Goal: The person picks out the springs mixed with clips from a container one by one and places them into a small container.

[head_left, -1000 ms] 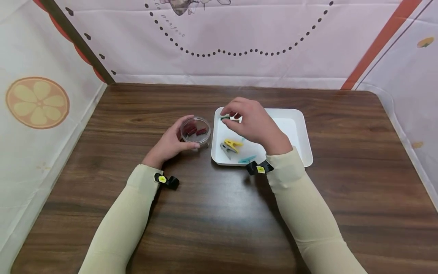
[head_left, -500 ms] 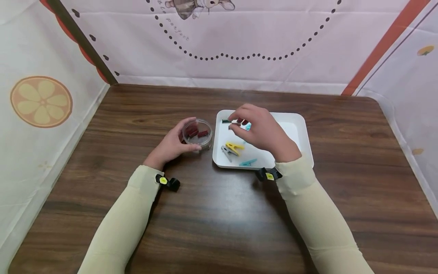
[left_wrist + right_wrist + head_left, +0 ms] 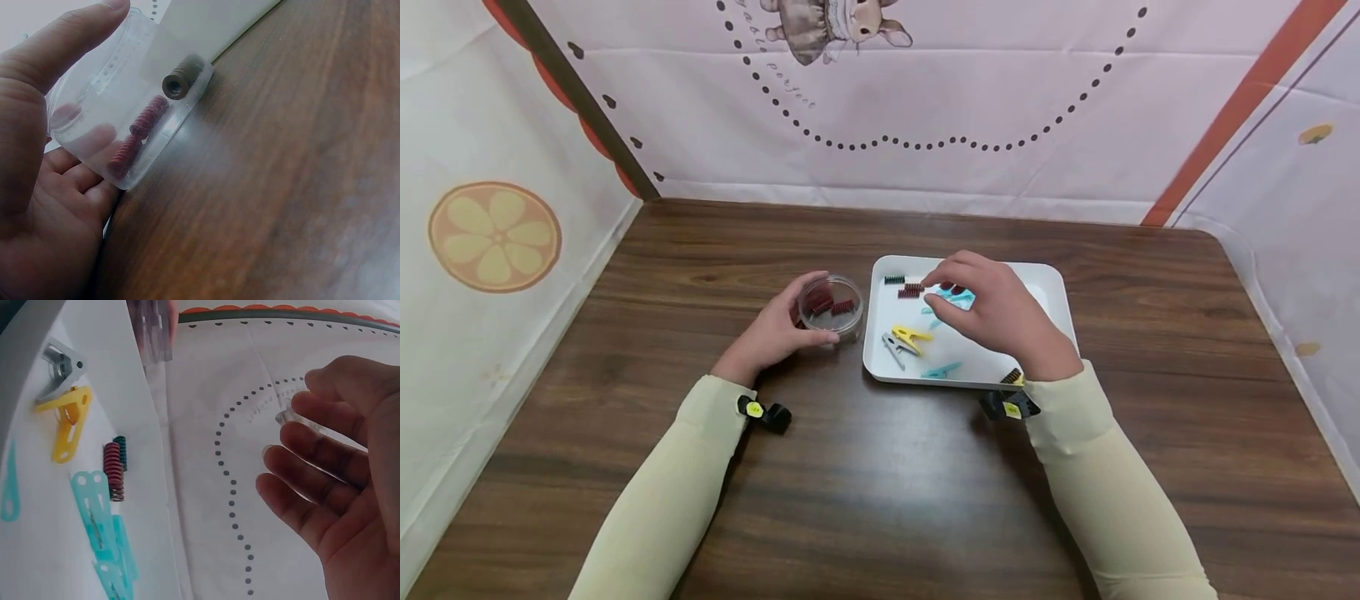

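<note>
My left hand (image 3: 782, 329) grips a clear round plastic container (image 3: 832, 329) from its left side, fingers behind and thumb in front. Two red springs (image 3: 149, 117) and a brownish spring (image 3: 182, 77) lie in it, seen through the wall in the left wrist view. My right hand (image 3: 988, 304) hovers over the white tray (image 3: 1063, 321), its fingers loosely bent with nothing between thumb and fingertips. Nearest to its fingertips are two reddish springs (image 3: 910, 293); a green spring (image 3: 894, 280) lies just left of them. Teal clothespins (image 3: 94, 512) lie partly under the hand.
Toward the tray's near left lie a yellow clothespin (image 3: 912, 339), a grey clothespin (image 3: 897, 346) and another teal one (image 3: 942, 371). A dark spring (image 3: 1011, 376) shows by my right wrist at the near rim. The wooden table (image 3: 865, 483) meets hanging printed cloth (image 3: 925, 100) behind.
My right hand has shifted right across the tray, away from the green spring, uncovering it and the reddish springs. The left hand keeps its hold on the container. The head view has tilted slightly.
</note>
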Tool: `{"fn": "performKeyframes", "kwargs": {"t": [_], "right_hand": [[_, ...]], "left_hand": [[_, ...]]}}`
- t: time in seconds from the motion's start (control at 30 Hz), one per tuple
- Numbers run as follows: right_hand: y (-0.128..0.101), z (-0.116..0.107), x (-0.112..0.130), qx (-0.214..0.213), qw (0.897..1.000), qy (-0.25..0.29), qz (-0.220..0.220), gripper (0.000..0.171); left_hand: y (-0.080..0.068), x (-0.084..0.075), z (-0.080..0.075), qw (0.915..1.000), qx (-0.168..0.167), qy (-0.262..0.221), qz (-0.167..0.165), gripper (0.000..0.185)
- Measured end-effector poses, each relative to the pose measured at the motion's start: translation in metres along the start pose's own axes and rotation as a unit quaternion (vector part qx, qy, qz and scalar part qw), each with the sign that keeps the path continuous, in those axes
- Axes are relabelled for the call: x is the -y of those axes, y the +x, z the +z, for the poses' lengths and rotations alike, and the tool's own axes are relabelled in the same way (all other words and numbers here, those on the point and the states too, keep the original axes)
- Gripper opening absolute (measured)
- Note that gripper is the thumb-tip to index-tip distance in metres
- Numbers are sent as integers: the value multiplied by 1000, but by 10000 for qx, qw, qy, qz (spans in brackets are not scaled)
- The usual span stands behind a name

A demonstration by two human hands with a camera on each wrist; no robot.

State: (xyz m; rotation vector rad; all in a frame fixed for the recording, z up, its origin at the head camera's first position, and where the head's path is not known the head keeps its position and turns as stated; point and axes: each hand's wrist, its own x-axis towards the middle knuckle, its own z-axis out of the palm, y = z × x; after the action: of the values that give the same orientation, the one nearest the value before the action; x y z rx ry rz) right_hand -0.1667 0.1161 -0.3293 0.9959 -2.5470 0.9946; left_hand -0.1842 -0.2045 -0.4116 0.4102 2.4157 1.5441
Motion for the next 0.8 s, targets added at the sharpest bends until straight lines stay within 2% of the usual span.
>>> {"fn": "performKeyframes", "kwargs": {"t": [0.47,0.8], "right_hand": [[-5,-18,-3,419,9988,-62,251,15],[-8,-27,-7,807,9956,-217,413,16]], "left_hand": [[1,9,1,9997,-168,23,163,91],[3,9,1,9999,-90,7,77,92]]}}
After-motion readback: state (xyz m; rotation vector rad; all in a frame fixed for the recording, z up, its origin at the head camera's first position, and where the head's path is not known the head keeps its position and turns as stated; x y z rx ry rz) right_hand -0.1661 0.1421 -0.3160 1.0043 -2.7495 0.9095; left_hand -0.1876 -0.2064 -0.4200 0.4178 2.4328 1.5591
